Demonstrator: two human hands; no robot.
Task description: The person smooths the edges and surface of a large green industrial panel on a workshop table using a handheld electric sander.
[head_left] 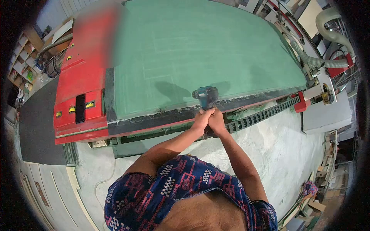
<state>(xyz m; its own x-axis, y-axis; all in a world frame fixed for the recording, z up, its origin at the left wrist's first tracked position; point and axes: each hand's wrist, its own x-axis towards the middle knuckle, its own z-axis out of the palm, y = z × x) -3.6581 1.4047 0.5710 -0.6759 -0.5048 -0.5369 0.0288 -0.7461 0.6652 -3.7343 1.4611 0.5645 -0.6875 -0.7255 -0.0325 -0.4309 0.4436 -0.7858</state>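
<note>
A teal and black power drill (207, 96) is held up in front of the body, over the near edge of a large green table surface (216, 46). Both hands meet at its handle. My left hand (201, 118) is closed on the handle from the left side. My right hand (217, 121) wraps the handle from the right, its fingers touching the other hand. The lower end of the drill is largely hidden by the hands. Shadows of the drill and hands fall on the green surface.
A red side panel (83, 81) with yellow-ringed buttons carries a black phone (79, 108) at the left. A black cable chain (262, 114) runs along the table's near right edge. A grey hose (320, 61) and machine parts stand at the right.
</note>
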